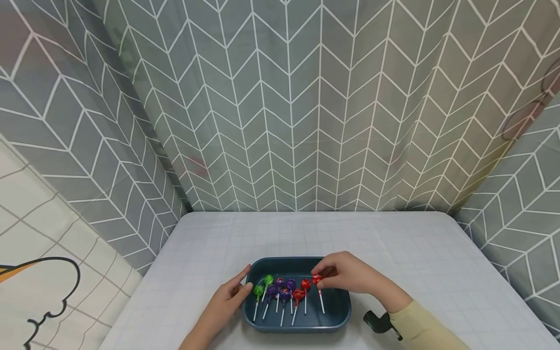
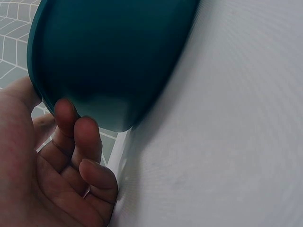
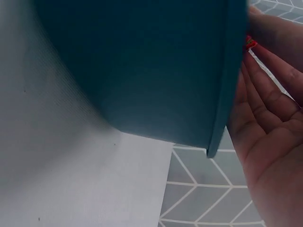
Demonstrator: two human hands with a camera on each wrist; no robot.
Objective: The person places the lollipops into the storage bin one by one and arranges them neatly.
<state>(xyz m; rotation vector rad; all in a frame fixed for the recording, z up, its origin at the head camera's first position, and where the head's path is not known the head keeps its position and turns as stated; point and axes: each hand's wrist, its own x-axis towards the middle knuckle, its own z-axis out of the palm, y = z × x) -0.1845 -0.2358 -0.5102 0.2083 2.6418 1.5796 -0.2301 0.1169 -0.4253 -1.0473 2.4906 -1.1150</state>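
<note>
A dark blue rectangular tray (image 1: 302,326) holds several wrapped lollipops. On its left lie green lollipops (image 1: 268,280), in the middle purple lollipops (image 1: 285,294), and to the right red lollipops (image 1: 299,294), white sticks toward the near side. My left hand (image 1: 227,300) grips the tray's left rim, thumb at the top edge and fingers against the outer wall (image 2: 109,56). Over the tray's right part, my right hand (image 1: 345,274) pinches a red lollipop (image 1: 317,279) by its head, the stick pointing down toward me. In the right wrist view, this lollipop's wrapper (image 3: 250,42) shows between thumb and fingers.
The tray stands on a table with a white cloth (image 1: 210,243), near its front. A black strap-like device (image 1: 378,322) sits at my right wrist. Grey curtains (image 1: 306,121) with white zigzag lines hang behind and beside the table.
</note>
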